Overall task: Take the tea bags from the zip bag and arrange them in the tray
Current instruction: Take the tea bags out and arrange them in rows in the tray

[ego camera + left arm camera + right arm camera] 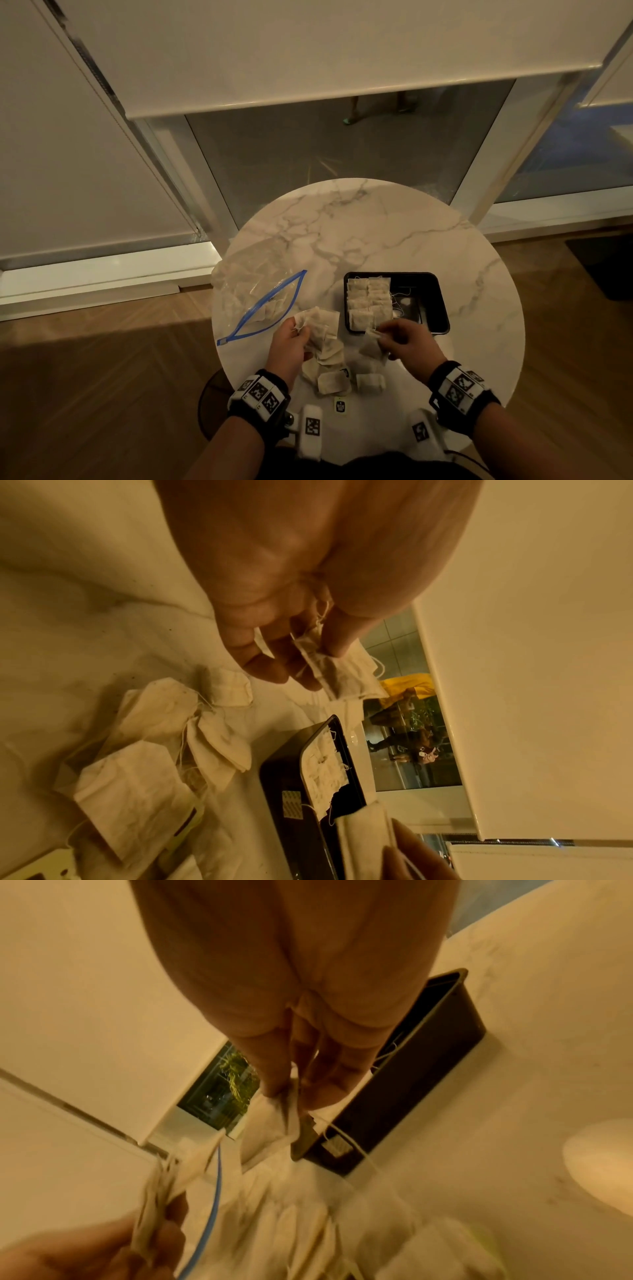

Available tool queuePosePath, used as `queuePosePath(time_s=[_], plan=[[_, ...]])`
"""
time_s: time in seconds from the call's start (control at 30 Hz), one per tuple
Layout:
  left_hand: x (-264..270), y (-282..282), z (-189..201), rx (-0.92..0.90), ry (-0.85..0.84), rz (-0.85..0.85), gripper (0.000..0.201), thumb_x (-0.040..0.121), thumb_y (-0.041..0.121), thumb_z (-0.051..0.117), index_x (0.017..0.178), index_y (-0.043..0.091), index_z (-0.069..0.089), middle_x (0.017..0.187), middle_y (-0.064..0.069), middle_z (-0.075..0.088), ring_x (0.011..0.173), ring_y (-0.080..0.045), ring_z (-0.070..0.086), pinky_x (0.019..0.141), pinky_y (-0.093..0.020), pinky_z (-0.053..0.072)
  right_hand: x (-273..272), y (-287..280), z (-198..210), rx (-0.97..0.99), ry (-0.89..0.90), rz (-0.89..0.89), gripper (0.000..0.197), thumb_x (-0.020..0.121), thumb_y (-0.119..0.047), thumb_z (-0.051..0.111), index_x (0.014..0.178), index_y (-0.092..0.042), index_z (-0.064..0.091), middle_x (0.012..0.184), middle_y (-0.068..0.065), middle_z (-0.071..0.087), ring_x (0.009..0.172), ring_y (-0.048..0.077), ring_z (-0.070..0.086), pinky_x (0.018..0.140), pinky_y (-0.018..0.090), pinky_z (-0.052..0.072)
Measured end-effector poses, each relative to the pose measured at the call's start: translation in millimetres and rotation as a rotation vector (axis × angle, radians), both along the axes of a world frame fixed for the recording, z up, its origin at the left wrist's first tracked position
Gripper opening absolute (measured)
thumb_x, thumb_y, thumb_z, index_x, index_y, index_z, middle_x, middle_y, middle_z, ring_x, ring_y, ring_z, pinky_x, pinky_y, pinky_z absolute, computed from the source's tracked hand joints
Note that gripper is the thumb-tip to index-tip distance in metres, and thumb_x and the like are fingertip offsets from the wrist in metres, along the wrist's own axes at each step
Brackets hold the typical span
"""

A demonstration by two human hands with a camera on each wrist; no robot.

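Both hands work near the front of the round marble bench [376, 222]. Left hand [289, 346] has its thumb and fingers pinched on a small bunch of tea bags [317, 325], held just above a loose pile of tea bags [330, 373] lying on the bench between the two wrists. Right hand [406, 337] pinches a single tea bag [371, 342] between thumb and fingertips, hanging just beside the near left corner of the black tray [436, 301]; the right wrist view shows that bag [270, 1123] dangling at the tray's corner edge [301, 1139]. Inside the tray, two rows of tea bags [368, 301] fill the left half, touching the left wall, while the right half shows bare black floor with a few strings across it. Left of the hands, the clear zip bag [253, 298] lies flat with its blue-edged mouth gaping toward the tray, a few bags showing inside it; its far corner hangs over the bench's left edge. Between zip bag and tray runs a bare strip of marble, and the far half of the bench behind both is open surface up to the rim.
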State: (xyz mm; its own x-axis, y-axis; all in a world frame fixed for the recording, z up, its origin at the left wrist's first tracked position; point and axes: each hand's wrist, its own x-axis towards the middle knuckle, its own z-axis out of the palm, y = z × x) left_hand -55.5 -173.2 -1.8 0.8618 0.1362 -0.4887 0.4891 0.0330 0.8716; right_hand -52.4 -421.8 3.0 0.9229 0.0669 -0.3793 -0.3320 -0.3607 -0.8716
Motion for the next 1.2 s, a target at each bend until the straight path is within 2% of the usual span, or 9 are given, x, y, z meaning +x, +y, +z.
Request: queuePosePath(time_s=[0.17,0.27,0.33,0.43,0.53,0.7,0.8,1.03,1.2], plan=[[1.7,-1.5,1.0,-0.01,-0.003,0.023,0.022,0.103,0.012,0.048,0.115,0.017,0.065,0.111,-0.006,0.072,0.099,-0.023,0.068,0.07,-0.03,0.055,28.3,-22.6,8.4,-0.063,-0.12,-0.147,0.015,0.088,-0.007,0.068,0.101,-0.014,0.072,0.092,-0.001,0.072,0.085,0.012,0.068,0.071,0.027,0.057],[2.3,-2.6,0.6,-0.018,-0.003,0.024,0.022,0.104,0.011,0.047,0.117,0.017,0.064,0.114,-0.005,0.071,0.103,-0.022,0.068,0.07,-0.029,0.055,45.2,-36.8,7.6,-0.145,-0.129,-0.181,0.014,0.089,-0.005,0.067,0.095,-0.016,0.072,0.09,0.0,0.071,0.084,0.016,0.067,0.065,0.021,0.052],[3.0,-3.9,0.0,-0.028,0.0,0.032,0.023,0.104,0.011,0.047,0.119,0.015,0.064,0.114,-0.007,0.071,0.102,-0.022,0.068,0.067,-0.026,0.055,54.7,-41.4,2.6,-0.235,-0.116,-0.156,0.013,0.088,-0.006,0.068,0.095,-0.017,0.073,0.089,0.0,0.07,0.085,0.016,0.066,0.064,0.018,0.049],[3.6,-6.0,-0.2,-0.031,0.013,0.043,0.023,0.104,0.012,0.047,0.119,0.015,0.064,0.114,-0.006,0.071,0.103,-0.023,0.068,0.067,-0.026,0.054,66.9,-41.7,-11.1,-0.357,-0.076,-0.081,0.012,0.087,-0.012,0.071,0.095,-0.019,0.074,0.091,-0.002,0.071,0.087,0.015,0.066,0.073,0.026,0.055],[3.7,-7.7,-2.4,-0.006,0.016,0.039,0.023,0.104,0.012,0.047,0.12,0.016,0.063,0.115,-0.007,0.07,0.104,-0.024,0.067,0.07,-0.028,0.054,77.1,-39.7,-25.5,-0.432,-0.03,0.013,0.014,0.087,-0.012,0.07,0.098,-0.02,0.074,0.097,-0.001,0.07,0.088,0.014,0.064,0.063,0.016,0.05],[1.8,-11.7,-4.7,0.03,0.017,0.039,0.019,0.103,0.012,0.047,0.114,0.013,0.063,0.112,-0.009,0.07,0.098,-0.023,0.067,0.069,-0.028,0.052,91.7,-36.2,-45.0,-0.523,0.017,0.144,0.018,0.088,-0.006,0.067,0.099,-0.019,0.075,0.099,0.001,0.072,0.094,0.016,0.067,0.086,0.027,0.055],[1.9,-13.4,-5.9,0.044,0.016,0.045,0.019,0.103,0.011,0.047,0.113,0.012,0.063,0.111,-0.009,0.07,0.098,-0.022,0.067,0.068,-0.027,0.051,96.5,-34.5,-52.4,-0.573,0.043,0.198,0.017,0.088,-0.007,0.067,0.096,-0.02,0.074,0.098,0.0,0.072,0.089,0.016,0.066,0.084,0.03,0.057],[8.8,-14.1,-9.9,0.052,0.023,0.059,0.019,0.103,0.011,0.049,0.116,0.011,0.063,0.113,-0.011,0.07,0.101,-0.027,0.067,0.068,-0.028,0.053,105.5,-30.4,-58.6,-0.625,0.065,0.24,0.016,0.085,-0.011,0.069,0.09,-0.025,0.075,0.101,0.002,0.072,0.094,0.021,0.067,0.088,0.031,0.055],[15.4,-15.3,-13.5,0.063,0.021,0.054,0.02,0.103,0.013,0.049,0.114,0.017,0.064,0.113,-0.007,0.071,0.103,-0.025,0.068,0.073,-0.032,0.055,109.3,-26.3,-56.7,-0.629,0.06,0.247,0.016,0.088,-0.012,0.066,0.101,-0.017,0.075,0.105,0.004,0.071,0.1,0.022,0.066,0.089,0.027,0.051]])
